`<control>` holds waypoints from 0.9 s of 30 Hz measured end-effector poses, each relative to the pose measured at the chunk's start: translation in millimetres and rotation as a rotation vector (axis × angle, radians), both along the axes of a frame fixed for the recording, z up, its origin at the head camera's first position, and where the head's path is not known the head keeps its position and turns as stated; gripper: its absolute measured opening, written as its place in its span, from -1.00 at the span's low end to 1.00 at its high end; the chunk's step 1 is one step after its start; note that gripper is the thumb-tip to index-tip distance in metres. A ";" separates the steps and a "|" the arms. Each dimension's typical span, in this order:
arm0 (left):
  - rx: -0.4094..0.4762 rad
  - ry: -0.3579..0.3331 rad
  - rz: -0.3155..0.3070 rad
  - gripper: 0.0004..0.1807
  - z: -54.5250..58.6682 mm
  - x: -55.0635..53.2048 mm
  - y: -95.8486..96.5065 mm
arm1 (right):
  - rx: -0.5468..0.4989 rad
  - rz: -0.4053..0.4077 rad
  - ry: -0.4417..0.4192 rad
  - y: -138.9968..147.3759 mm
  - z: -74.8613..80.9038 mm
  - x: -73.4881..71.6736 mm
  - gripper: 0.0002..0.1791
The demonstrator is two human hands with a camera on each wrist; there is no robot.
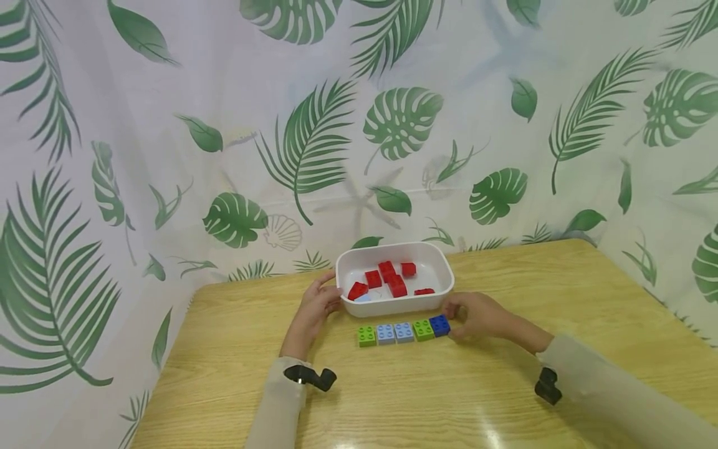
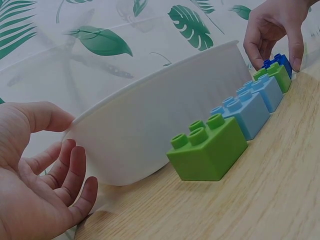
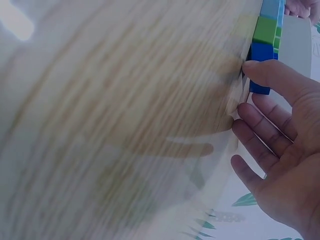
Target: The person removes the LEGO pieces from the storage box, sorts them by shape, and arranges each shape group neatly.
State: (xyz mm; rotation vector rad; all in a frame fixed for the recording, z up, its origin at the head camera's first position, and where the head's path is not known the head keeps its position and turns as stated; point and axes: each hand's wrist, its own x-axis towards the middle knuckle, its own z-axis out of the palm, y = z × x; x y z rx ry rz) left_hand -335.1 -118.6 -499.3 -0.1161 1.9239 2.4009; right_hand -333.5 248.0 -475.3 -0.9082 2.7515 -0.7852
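Observation:
A row of toy building bricks lies on the table in front of a white tub (image 1: 401, 305). From left to right come a green brick (image 1: 367, 337), two light blue bricks (image 2: 245, 117), another green brick (image 1: 423, 330) and a dark blue brick (image 1: 440, 325). My right hand (image 1: 479, 316) pinches the dark blue brick at the row's right end, thumb in front. At the tub's left corner my left hand (image 1: 315, 310) holds the wall near the rim, its other fingers bent below in the left wrist view.
Several red bricks (image 1: 397, 285) and a light blue piece (image 1: 363, 298) lie inside the tub. Behind the wooden table (image 1: 392, 399) hangs a leaf-patterned cloth (image 1: 482, 93), close to the tub's back.

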 end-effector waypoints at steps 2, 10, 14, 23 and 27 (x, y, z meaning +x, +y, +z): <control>-0.003 0.003 0.000 -0.40 0.2 0.1 0.3 | 0.000 -0.003 0.000 -0.1 -1.4 -0.4 -0.61; -0.004 -0.003 0.009 -0.41 1.2 0.8 0.3 | 0.006 -0.007 0.008 -1.7 -3.0 -0.4 -0.60; -0.010 -0.006 0.009 -0.42 0.6 1.7 0.8 | 0.009 -0.010 0.009 -1.5 -2.0 0.9 -0.60; -0.004 -0.006 0.005 -0.42 -1.1 1.4 1.6 | 0.025 0.002 0.025 -1.9 1.4 4.6 -0.61; -0.002 0.010 0.004 -0.42 -0.3 1.7 1.3 | 0.040 0.009 0.054 -3.2 2.2 4.5 -0.62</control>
